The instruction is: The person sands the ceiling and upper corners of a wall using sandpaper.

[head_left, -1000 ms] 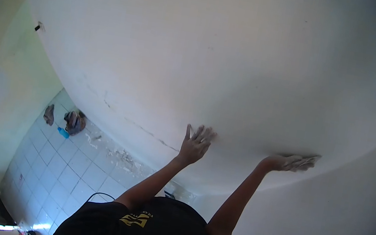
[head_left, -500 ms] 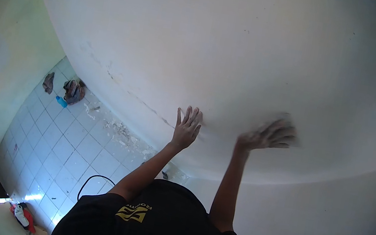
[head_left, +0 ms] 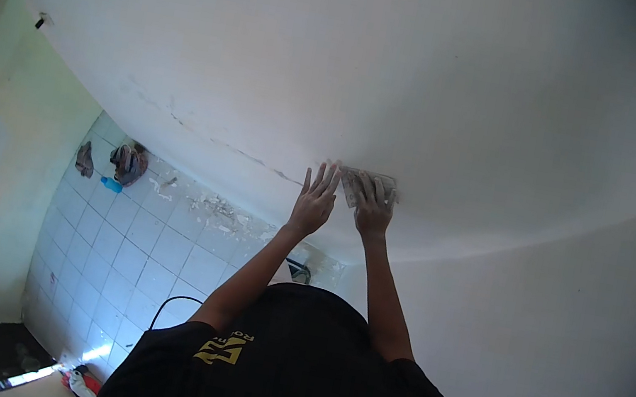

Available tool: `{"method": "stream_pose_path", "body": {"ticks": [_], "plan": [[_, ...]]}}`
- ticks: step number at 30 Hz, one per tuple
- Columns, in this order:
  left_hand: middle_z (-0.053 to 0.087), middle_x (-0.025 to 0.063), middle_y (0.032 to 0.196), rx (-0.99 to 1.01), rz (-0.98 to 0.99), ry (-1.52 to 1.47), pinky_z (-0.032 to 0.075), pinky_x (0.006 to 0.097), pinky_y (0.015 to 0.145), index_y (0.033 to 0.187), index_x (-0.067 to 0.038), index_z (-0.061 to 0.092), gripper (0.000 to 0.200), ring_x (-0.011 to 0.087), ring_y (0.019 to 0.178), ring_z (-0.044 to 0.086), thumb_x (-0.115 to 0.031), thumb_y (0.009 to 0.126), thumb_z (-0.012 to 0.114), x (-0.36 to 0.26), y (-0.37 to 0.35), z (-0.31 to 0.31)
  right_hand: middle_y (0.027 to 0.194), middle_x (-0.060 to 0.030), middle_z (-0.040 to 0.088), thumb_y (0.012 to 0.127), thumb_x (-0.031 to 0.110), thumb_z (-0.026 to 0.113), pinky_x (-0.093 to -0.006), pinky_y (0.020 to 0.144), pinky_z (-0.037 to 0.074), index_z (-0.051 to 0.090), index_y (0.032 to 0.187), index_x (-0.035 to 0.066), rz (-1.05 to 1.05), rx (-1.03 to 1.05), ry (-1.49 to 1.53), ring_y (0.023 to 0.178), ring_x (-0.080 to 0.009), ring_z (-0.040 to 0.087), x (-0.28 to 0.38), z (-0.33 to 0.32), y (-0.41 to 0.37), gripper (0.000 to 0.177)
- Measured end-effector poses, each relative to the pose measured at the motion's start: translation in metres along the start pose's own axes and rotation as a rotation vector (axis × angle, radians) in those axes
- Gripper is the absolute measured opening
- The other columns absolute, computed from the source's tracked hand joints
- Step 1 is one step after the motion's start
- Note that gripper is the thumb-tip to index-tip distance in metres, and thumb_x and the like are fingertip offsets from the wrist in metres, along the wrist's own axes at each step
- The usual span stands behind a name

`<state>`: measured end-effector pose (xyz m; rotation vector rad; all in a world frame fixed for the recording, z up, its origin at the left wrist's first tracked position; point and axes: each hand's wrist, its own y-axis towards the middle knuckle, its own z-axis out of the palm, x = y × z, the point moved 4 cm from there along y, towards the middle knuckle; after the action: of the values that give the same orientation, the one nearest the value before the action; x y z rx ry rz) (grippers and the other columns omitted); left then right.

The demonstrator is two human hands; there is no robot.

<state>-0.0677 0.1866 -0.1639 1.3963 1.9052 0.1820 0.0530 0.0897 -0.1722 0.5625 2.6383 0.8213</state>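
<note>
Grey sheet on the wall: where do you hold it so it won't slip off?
Hold it by its flat face, not an edge. The grey sheet lies flush against the white wall, so there is nothing to pinch. Come straight at the wall from the front and lay your fingers across its middle, as the right hand does. The left hand rests flat on the wall beside it.

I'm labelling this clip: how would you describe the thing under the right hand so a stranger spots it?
Start at the big white wall filling the view and follow the two bare arms up to it. The right hand presses a small greyish sheet flat on the wall, beside the left hand. It is the only loose thing there: the left hand lies bare on the paint.
</note>
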Motion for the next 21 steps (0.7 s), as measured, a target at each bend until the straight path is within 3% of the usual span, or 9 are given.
{"method": "stream_pose_path", "body": {"ticks": [2,5,7,8,10,11,14,16,21], "plan": [[0.020,0.0176,0.155,0.023,0.021,-0.011,0.008,0.0550,0.116,0.148,-0.001,0.024,0.064,0.0351,0.145,0.012,-0.008,0.090,0.050,-0.004,0.001,-0.001,0.139,0.0123,0.048,0.081,0.020,0.059,-0.0544,0.111,0.020,0.058,0.127,0.034,0.006,0.053,-0.012,0.127,-0.0141,0.042,-0.009,-0.001,-0.002,0.048],[0.025,0.0151,0.154,0.017,0.088,-0.005,0.011,0.0549,0.115,0.146,-0.002,0.031,0.060,0.0330,0.144,0.018,-0.008,0.089,0.050,-0.017,0.000,0.000,0.141,0.0098,0.047,0.081,0.021,0.059,-0.0597,0.111,0.018,0.057,0.128,0.036,0.079,-0.092,-0.004,0.131,-0.0141,0.040,-0.032,-0.025,-0.006,0.050],[0.027,0.0148,0.154,-0.002,0.136,-0.031,0.012,0.0552,0.115,0.144,-0.003,0.034,0.058,0.0324,0.144,0.019,-0.008,0.089,0.052,-0.028,0.005,-0.005,0.146,-0.0017,0.044,0.087,0.021,0.055,-0.0655,0.111,0.005,0.054,0.133,0.034,0.154,-0.249,0.027,0.140,-0.0261,0.031,-0.055,-0.047,-0.004,0.048],[0.027,0.0148,0.154,-0.003,0.150,-0.026,0.012,0.0552,0.115,0.144,-0.003,0.034,0.058,0.0324,0.144,0.019,-0.008,0.089,0.052,-0.031,0.008,-0.007,0.146,-0.0017,0.044,0.087,0.021,0.055,-0.0655,0.111,0.005,0.054,0.133,0.034,0.161,-0.260,0.023,0.140,-0.0261,0.031,-0.066,-0.057,0.000,0.048],[0.029,0.0141,0.153,-0.030,0.220,-0.026,0.012,0.0554,0.115,0.144,-0.004,0.035,0.059,0.0322,0.144,0.020,-0.008,0.088,0.053,-0.043,0.018,-0.010,0.150,-0.0132,0.035,0.092,0.023,0.048,-0.0664,0.110,-0.001,0.052,0.136,0.028,0.211,-0.390,-0.034,0.143,-0.0323,0.022,-0.086,-0.090,0.013,0.045],[0.030,0.0133,0.153,-0.035,0.250,-0.028,0.012,0.0555,0.115,0.144,-0.005,0.036,0.059,0.0311,0.144,0.021,-0.009,0.088,0.053,-0.049,0.021,-0.012,0.150,-0.0132,0.035,0.092,0.023,0.048,-0.0664,0.110,-0.001,0.052,0.136,0.028,0.230,-0.405,-0.042,0.143,-0.0323,0.022,-0.091,-0.104,0.020,0.045],[0.031,0.0115,0.153,0.019,0.361,-0.004,0.012,0.0553,0.115,0.143,-0.006,0.037,0.057,0.0290,0.143,0.022,-0.009,0.088,0.053,-0.069,0.037,-0.020,0.151,-0.0209,0.029,0.083,0.009,0.049,-0.0675,0.109,0.001,0.048,0.139,0.026,0.417,-0.477,0.072,0.143,-0.0380,0.019,-0.110,-0.155,0.044,0.058],[0.031,0.0095,0.152,0.010,0.439,0.020,0.012,0.0551,0.115,0.143,-0.009,0.038,0.056,0.0263,0.143,0.024,-0.011,0.089,0.053,-0.080,0.050,-0.023,0.151,-0.0265,0.025,0.095,0.020,0.037,-0.0634,0.111,0.001,0.045,0.141,0.012,0.442,-0.635,0.109,0.143,-0.0408,0.018,-0.118,-0.178,0.053,0.047],[0.031,0.0069,0.153,-0.010,0.543,0.181,0.012,0.0584,0.114,0.143,-0.012,0.039,0.055,0.0229,0.144,0.023,-0.021,0.091,0.053,-0.110,0.085,-0.033,0.152,-0.0256,0.025,0.091,0.016,0.039,-0.0640,0.110,0.003,0.045,0.141,0.012,0.485,-0.696,0.084,0.142,-0.0432,0.018,-0.139,-0.192,0.057,0.051]]}}
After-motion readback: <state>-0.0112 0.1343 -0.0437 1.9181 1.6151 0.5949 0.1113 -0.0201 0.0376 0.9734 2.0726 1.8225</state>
